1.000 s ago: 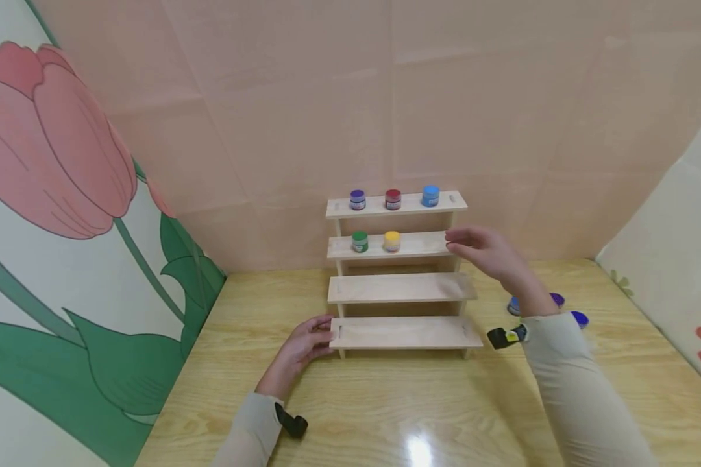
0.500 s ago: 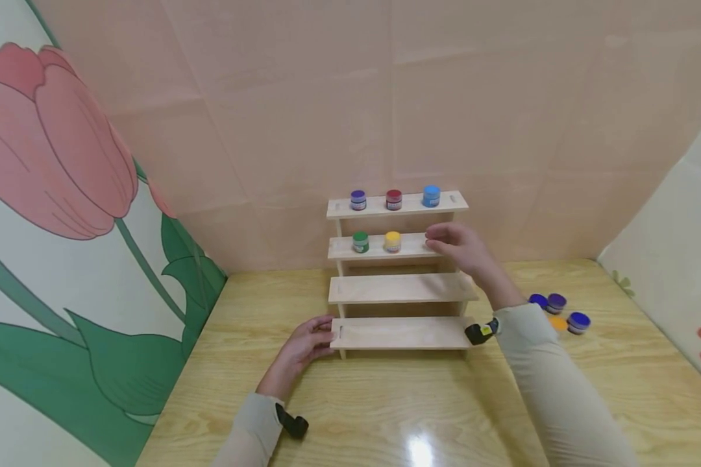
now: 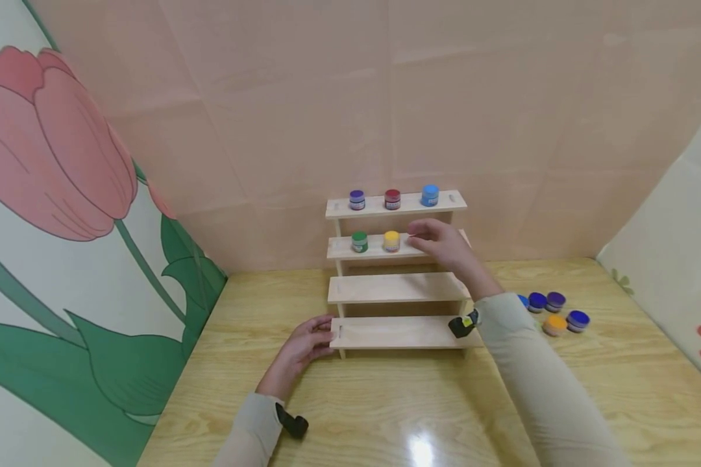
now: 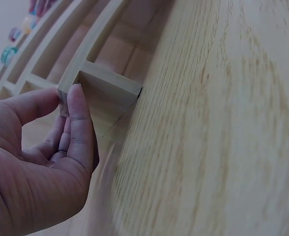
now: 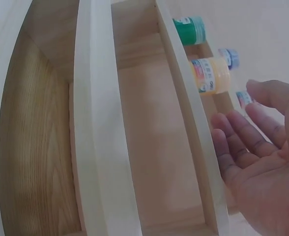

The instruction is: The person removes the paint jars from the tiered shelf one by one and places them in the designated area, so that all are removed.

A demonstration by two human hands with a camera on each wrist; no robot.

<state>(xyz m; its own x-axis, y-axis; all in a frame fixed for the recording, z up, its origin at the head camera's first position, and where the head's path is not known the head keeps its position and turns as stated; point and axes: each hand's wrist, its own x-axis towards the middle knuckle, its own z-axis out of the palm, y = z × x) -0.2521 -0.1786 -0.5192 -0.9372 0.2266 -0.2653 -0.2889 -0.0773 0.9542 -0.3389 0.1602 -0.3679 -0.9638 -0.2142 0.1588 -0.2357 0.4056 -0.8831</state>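
A four-tier wooden display rack (image 3: pixel 397 288) stands on the table. My left hand (image 3: pixel 300 340) pinches the left end of its lowest board between thumb and fingers, as the left wrist view (image 4: pixel 51 147) shows. My right hand (image 3: pixel 444 245) is at the second board from the top, fingers loosely bent and nothing between them. Just left of its fingertips sits a yellow paint jar (image 3: pixel 391 242), with a green paint jar (image 3: pixel 359 242) further left. On the top board are a purple jar (image 3: pixel 357 200), a red jar (image 3: pixel 393 200) and a light blue jar (image 3: pixel 430 196).
Right of the rack, several more paint jars stand on the wooden table (image 3: pixel 374 402), among them an orange jar (image 3: pixel 555 325) and a dark blue jar (image 3: pixel 578 321). The right sleeve (image 3: pixel 537 363) partly covers this group. A pink cloth backdrop (image 3: pixel 292 130) hangs behind the rack.
My right hand has moved left along the second board, closer to the yellow jar. Its sleeve has uncovered more jars on the table. The left hand keeps its grip on the rack.
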